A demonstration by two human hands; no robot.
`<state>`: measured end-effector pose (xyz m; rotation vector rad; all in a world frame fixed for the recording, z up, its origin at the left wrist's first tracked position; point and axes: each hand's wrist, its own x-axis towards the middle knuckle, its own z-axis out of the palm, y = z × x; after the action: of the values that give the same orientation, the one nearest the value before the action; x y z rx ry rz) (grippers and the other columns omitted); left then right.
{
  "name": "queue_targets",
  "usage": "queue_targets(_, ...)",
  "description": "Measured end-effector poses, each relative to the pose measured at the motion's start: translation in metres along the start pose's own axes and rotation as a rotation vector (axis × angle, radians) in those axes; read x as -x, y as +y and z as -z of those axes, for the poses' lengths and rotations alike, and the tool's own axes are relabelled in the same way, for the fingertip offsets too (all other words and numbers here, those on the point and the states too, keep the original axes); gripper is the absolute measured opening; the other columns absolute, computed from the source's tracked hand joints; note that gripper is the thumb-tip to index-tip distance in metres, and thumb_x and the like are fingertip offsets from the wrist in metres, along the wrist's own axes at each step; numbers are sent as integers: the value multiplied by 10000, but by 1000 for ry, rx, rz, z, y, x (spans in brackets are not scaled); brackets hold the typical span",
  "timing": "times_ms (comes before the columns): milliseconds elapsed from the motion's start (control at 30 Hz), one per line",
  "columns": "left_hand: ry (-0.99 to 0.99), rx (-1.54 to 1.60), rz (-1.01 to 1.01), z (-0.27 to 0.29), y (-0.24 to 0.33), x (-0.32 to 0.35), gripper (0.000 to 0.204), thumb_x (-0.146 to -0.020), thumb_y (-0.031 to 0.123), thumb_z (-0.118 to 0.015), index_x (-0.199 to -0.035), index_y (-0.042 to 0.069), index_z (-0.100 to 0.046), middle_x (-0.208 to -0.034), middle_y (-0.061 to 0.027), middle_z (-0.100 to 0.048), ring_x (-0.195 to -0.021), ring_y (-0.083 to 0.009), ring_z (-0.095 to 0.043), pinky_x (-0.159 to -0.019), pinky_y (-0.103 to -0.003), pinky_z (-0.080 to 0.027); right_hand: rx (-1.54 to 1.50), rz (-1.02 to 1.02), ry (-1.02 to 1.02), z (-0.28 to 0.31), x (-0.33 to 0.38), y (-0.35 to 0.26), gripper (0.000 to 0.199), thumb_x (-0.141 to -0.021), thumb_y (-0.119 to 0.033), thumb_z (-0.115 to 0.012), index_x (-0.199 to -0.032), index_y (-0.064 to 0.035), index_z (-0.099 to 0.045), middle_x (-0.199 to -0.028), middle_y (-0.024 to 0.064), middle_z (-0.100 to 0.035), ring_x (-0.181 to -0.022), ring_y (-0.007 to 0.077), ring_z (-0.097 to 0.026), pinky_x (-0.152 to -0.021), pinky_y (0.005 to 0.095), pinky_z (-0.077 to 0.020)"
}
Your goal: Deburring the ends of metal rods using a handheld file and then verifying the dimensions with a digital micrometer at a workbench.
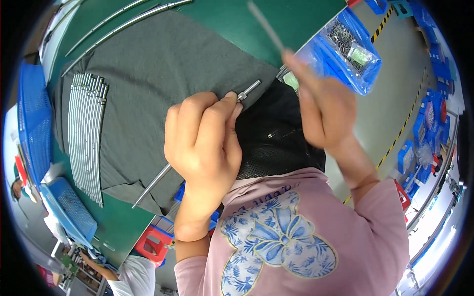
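Bare hands with a rod at a table. The left hand [202,138] lies over the near edge of a grey cloth [148,49], back upward, knuckles toward the far side, its forearm rising from the near side. The right hand [326,103], blurred, is raised to the right and well apart from it, its forearm slanting in from the near right. On the left of the cloth, slim metal rods [85,133] lie side by side; two long tubes [131,18] lie at the far left of the green table [222,19]. Blue baskets [34,118] line the left; at the far right, a blue bin [369,81] holds small metal parts [340,37]. A black mesh [276,153] covers the lap. The left fist hides the middle of the rod [154,182], gripping it between thumb and curled fingers, its stepped tip projecting far right and its shaft near left. The right fingers are closed on a thin strip [264,22] pointing far left; blur obscures their exact placement.
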<state>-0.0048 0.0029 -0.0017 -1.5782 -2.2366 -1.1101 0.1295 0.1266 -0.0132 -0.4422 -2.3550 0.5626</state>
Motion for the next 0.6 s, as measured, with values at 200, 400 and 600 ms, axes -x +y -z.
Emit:
queue_targets(200,-40,37,40,3,-3,-1,157,-628,12,-688,-756,58,-610,-733,-48,-535,-608,-206,-473,-535,-296,-391,186,56,78,-7,-48,14,290,-743,6,-574,-1031,0,-605,-643,60,-554,-455,164,-416,-440,270,-344)
queue_targets(400,-89,29,86,3,-1,0,151,-637,23,-689,-762,59,-613,-739,-51,-536,-613,-208,-477,-541,-300,-390,-92,-270,195,-13,11,5,172,-724,-93,-660,-863,-36,-576,-620,38,-537,-475,107,-491,-449,222,-395)
queue_targets(600,-58,55,90,5,-1,2,154,-635,29,-694,-764,56,-615,-738,-54,-535,-618,-211,-483,-546,-303,-392,-1120,-961,80,-33,10,-22,181,-779,-120,-661,-732,16,-553,-650,47,-587,-554,60,-556,-452,184,-410)
